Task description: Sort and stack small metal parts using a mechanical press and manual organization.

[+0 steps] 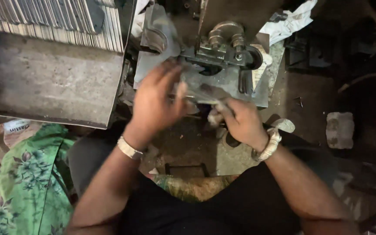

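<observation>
1. Hands meeting low over a flat grey metal strip (203, 92); lying on the bed of a small grey steel press machine (223, 56), just below its rollers, probably so the tooling can reach it.
2. Left hand (155, 104) spreading wide, fingers fanned and pressing down on the near-left end of the strip, seemingly steadying it flat; wearing a pale metal wristband (128, 148).
3. Right hand (240, 119) pinching narrow on the strip's near-right end, thumb and fingers closed round the edge, apparently guiding it; blurred, so exact grip unclear; wearing a twisted whitish bangle (270, 146).
4. Sitting to the left, a worn grey metal table slab (48, 80) carrying a stacked row of thin silvery sheet blanks (66, 21), kept within reach.
5. Lying lower left, a green floral cloth (27, 182); resting on the dark floor to the right, a pale stone block (340, 129).
</observation>
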